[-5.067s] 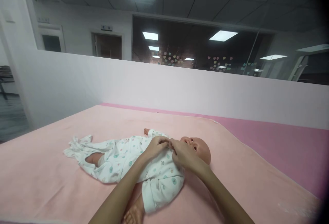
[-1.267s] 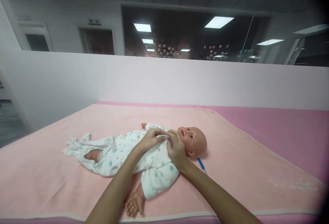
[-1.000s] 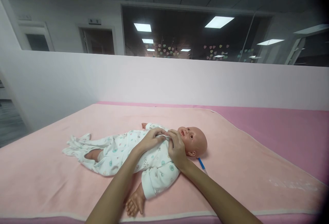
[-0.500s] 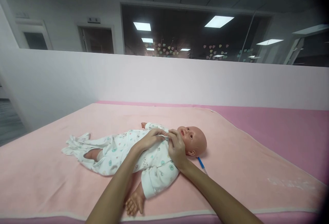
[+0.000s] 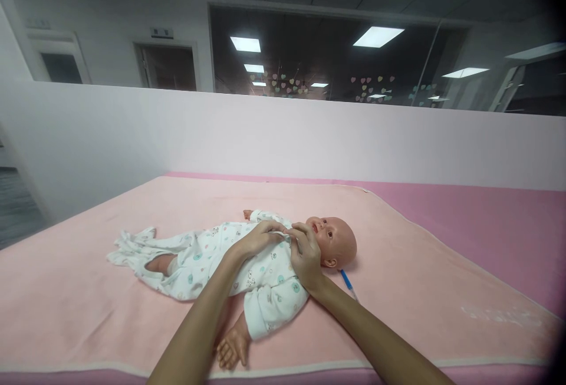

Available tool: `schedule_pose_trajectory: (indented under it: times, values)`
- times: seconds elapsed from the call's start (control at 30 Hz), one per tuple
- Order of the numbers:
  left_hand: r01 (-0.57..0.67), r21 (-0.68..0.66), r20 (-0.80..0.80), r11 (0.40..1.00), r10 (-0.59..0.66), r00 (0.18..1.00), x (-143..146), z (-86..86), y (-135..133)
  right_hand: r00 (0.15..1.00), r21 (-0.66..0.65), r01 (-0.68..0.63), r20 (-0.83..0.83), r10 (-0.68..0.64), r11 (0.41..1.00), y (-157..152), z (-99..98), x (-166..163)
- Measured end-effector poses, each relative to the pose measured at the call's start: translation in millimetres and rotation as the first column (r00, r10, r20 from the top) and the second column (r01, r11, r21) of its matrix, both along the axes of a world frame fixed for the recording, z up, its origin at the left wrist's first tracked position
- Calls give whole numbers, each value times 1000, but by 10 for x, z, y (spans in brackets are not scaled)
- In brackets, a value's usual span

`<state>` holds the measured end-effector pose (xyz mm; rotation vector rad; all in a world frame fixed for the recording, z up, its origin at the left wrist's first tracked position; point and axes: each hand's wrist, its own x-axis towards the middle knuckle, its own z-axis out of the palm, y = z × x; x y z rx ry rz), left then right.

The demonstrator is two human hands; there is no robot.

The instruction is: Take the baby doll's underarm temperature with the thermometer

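A baby doll (image 5: pixel 336 242) lies on its back with its head to the right. It wears a white patterned romper (image 5: pixel 269 273), and one bare leg shows through an opening in the cloth at the left. At the chest, just below the doll's chin, my left hand (image 5: pixel 260 239) pinches the romper's front edge. Close against it, fingertips nearly meeting, my right hand (image 5: pixel 306 255) pinches the same edge beside the doll's neck. Whatever fastening lies between my fingertips is too small to make out. One doll arm stretches toward me, its hand uncovered.
A peach-coloured sheet (image 5: pixel 424 302) covers most of the pink padded surface (image 5: pixel 499 226). By the doll's head lies a thin stick with a blue end (image 5: pixel 346 279), partly behind my right forearm. A white low wall (image 5: pixel 274 137) bounds the far side.
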<state>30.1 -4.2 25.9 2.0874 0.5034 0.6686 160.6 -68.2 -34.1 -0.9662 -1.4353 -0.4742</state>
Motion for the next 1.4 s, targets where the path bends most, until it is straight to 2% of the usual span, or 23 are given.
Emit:
schedule_pose_trajectory:
  times: [0.2,0.37,0.53,0.97,1.4]
  values:
    - [5,51,-34,999,-3,999,30,-12,-40,1000,-6,-25,-14,25,1000,3,7,16]
    - [-3,39,-29,999,4,1000,44,-6,-73,998,-34,-58,-12,58,998,0,8,31]
    - [-14,22,3,1000,14,1000,46,-10,-58,998,-4,-70,3,70,998,-14,17,23]
    - [-32,9,-35,999,33,999,63,-68,-13,979,-107,-201,-56,196,974,-67,96,28]
    - [-9,156,-81,988,22,996,41,-11,-70,945,-176,-260,-247,213,949,-37,115,12]
